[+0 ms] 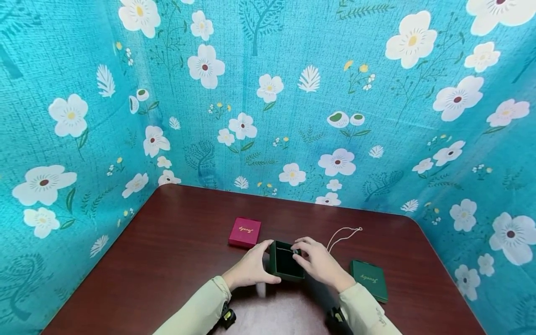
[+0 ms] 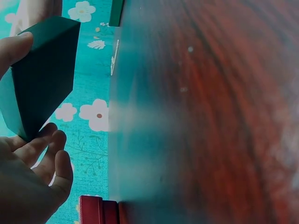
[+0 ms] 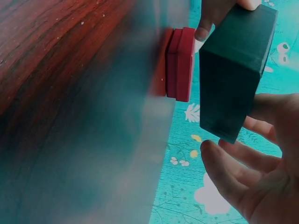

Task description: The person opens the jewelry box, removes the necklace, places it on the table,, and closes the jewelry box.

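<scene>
My left hand (image 1: 252, 266) grips an open dark green box (image 1: 287, 264) by its left side, thumb low and fingers at the far side. The box is tilted and held up off the table; the left wrist view shows its underside. At the right rim, my right hand (image 1: 318, 261) pinches a small dark shiny piece (image 1: 296, 251), too small to identify. A thin pale line, like a chain (image 1: 284, 249), lies along the back inside the box. Behind the right hand, a pale necklace chain (image 1: 344, 236) is looped on the table.
A green lid (image 1: 369, 280) lettered in gold lies right of my right hand. Back left of the open box is a closed red box (image 1: 244, 231). The dark wooden table (image 1: 176, 242) ends at a blue flowered cloth (image 1: 268, 116) along the back and sides.
</scene>
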Demonstrator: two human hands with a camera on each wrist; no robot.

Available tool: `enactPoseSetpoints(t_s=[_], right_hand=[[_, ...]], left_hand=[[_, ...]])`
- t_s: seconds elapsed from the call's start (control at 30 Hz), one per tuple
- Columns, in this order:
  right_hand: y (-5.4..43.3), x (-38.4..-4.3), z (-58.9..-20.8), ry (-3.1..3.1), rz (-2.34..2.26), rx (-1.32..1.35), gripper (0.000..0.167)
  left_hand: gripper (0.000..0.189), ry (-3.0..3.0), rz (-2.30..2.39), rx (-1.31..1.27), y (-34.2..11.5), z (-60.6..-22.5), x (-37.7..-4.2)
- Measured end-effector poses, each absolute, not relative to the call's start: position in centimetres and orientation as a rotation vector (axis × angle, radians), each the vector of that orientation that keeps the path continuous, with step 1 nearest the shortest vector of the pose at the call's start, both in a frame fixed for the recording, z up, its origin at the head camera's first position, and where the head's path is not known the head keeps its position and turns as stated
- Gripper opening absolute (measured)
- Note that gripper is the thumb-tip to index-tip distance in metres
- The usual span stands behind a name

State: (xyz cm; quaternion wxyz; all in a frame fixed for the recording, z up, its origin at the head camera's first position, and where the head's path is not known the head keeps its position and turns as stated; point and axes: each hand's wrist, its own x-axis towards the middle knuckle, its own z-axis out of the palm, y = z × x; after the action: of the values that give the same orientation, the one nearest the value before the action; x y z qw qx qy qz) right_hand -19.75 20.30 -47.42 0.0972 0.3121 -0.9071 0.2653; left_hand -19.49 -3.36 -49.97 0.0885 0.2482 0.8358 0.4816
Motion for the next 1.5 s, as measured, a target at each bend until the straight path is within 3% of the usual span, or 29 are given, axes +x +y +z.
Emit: enactPoseSetpoints(t_s=[0.4,1.07,1.5], right_hand=[[20.0,-20.4,-48.4,-2.651,0.861,0.926,0.013],[19.8,-20.7,-49.4,-2.769,0.710,1.004,0.009],[19.5,-21.0,-49.9,-2.790,0.659,1.010,0.006]], left_hand=[[0.091,2.522,1.320,0.660,-3.4,-50.5,-19.5],[0.079,2.755,0.907,0.886,-3.3,-51.0,-20.1],[0.080,2.782,0.806,0.881,-3.5,-52.1,-20.2]])
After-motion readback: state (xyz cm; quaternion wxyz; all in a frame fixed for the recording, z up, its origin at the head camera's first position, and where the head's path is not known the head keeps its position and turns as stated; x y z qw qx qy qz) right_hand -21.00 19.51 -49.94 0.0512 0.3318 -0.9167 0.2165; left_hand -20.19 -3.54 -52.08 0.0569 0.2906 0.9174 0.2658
